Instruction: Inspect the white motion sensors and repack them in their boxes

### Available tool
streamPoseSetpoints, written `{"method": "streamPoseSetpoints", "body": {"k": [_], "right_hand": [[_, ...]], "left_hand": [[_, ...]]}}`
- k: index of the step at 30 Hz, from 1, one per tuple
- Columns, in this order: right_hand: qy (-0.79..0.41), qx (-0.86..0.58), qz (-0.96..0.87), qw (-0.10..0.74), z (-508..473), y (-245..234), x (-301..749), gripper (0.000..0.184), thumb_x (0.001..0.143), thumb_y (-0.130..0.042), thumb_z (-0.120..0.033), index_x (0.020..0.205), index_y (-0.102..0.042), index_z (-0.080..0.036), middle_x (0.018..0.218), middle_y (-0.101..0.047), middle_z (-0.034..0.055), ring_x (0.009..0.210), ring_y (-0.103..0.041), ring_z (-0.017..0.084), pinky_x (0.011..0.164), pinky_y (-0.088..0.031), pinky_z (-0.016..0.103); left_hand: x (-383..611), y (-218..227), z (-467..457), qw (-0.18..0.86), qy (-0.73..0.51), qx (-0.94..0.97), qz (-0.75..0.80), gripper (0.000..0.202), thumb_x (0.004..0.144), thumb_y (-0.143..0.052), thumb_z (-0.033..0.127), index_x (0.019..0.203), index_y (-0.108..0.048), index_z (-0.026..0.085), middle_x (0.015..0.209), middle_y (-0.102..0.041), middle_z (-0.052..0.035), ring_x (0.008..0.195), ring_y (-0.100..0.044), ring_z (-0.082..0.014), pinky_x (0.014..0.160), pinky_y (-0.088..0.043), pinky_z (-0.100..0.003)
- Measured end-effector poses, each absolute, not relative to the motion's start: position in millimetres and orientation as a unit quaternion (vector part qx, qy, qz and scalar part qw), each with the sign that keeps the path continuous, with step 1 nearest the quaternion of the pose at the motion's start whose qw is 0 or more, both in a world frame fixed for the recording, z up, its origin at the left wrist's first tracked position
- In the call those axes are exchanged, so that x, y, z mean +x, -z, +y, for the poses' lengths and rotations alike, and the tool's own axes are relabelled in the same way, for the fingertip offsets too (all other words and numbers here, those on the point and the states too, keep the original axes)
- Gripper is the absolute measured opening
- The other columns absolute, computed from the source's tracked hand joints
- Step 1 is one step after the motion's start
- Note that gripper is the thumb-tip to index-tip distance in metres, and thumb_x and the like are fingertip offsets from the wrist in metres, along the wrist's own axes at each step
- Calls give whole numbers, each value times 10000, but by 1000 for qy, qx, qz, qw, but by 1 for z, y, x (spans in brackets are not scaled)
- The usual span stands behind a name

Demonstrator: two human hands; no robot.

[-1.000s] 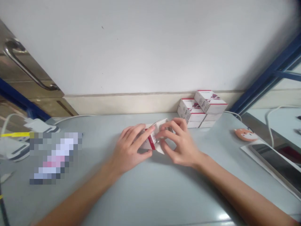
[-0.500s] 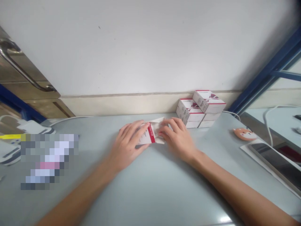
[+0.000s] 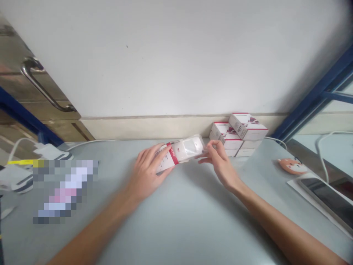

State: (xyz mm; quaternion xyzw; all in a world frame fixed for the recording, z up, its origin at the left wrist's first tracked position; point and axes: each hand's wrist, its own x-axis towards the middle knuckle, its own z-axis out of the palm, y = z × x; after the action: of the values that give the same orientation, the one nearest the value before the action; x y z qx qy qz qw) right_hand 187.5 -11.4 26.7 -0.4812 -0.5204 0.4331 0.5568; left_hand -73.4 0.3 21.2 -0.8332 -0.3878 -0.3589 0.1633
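A white cardboard box (image 3: 166,162) with a red band lies on the grey table, its open end facing right. My left hand (image 3: 150,167) is wrapped over its left part, thumb on the near side and fingers on top. Out of the open end sticks a white device in a clear plastic bag (image 3: 190,147), its inner part still inside the box. My right hand (image 3: 217,158) pinches the right end of the bag between thumb and fingertips.
Several similar boxes (image 3: 238,136) are stacked by the wall at right. Farther right are a fox-faced orange item (image 3: 292,166) and a phone (image 3: 325,200). White chargers with cables (image 3: 53,151) and a blurred-out item (image 3: 66,191) lie at left.
My right hand has moved right, drawing the bagged white device partly out of the box. The left hand keeps its hold on the box. The camera view has shifted slightly.
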Motion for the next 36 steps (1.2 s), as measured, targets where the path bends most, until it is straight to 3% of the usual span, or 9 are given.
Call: {"method": "streamPoseSetpoints", "body": {"k": [4,9,16,20,22,24,28,31,36], "right_hand": [[-543,-477,-434,538,-11,-21,179,556,856,-725,-683,1176,-514,-279,1071,-727,35,985,-713,243,764,-603,366],[-575,-472,-472,472,-8,-23,183,483,842,-756,-637,1052,-709,-205,1144,-744,92,1051,-671,249,767,-597,331],[-489,-523,-436,545,1,-22,196,427,832,-767,-605,946,-744,-194,1003,-730,70,922,-666,221,756,-630,339],[-478,-489,-454,572,-6,-32,192,434,866,-754,-606,1001,-736,-194,985,-722,59,894,-661,201,710,-638,326],[-465,-472,-469,584,-11,-38,187,476,871,-759,-608,1122,-705,-207,998,-734,56,854,-669,194,674,-631,326],[-447,-458,-485,596,-16,-42,184,525,870,-773,-597,1218,-656,-222,998,-744,53,806,-671,186,648,-622,328],[-384,-446,-521,619,-23,-42,179,450,896,-774,-533,1207,-622,-246,957,-735,37,788,-668,182,612,-591,302],[-353,-438,-542,625,-27,-39,177,369,939,-736,-505,1185,-606,-262,974,-723,33,806,-661,177,599,-558,278],[-325,-420,-586,611,-29,-34,179,278,1007,-658,-487,1158,-575,-268,1053,-708,43,861,-650,173,688,-545,297]], "left_hand": [[-73,-21,-1,148,340,-852,-369,514,980,-702,290,1476,-569,279,1414,-679,-131,1231,-676,-313,1037,-502,-462],[-75,-21,0,135,322,-859,-374,465,998,-674,304,1456,-602,285,1466,-659,-116,1273,-662,-304,1078,-496,-468],[-97,-24,19,149,219,-874,-407,441,1038,-588,369,1461,-638,256,1535,-622,-136,1397,-591,-355,1192,-416,-589],[-89,-31,11,118,335,-849,-392,247,1003,-643,292,1224,-753,289,1373,-732,-80,1376,-607,-333,1224,-363,-604],[-74,-32,-4,14,433,-811,-395,161,1016,-621,270,1116,-747,268,1198,-778,-64,1200,-694,-264,1106,-494,-477],[-57,-29,-22,-159,464,-768,-413,190,1049,-579,320,1203,-676,264,1191,-755,-68,1133,-713,-226,1002,-552,-392],[-35,-22,-43,-439,487,-639,-403,234,1062,-560,465,1159,-498,262,1150,-720,-52,960,-733,-179,873,-582,-344],[-31,-21,-43,-545,469,-578,-386,329,1028,-621,501,1171,-465,249,1120,-736,-56,892,-744,-182,842,-585,-358],[-33,-24,-37,-621,435,-543,-361,481,986,-699,489,1335,-514,215,1197,-738,-111,856,-755,-201,809,-571,-370]]}}
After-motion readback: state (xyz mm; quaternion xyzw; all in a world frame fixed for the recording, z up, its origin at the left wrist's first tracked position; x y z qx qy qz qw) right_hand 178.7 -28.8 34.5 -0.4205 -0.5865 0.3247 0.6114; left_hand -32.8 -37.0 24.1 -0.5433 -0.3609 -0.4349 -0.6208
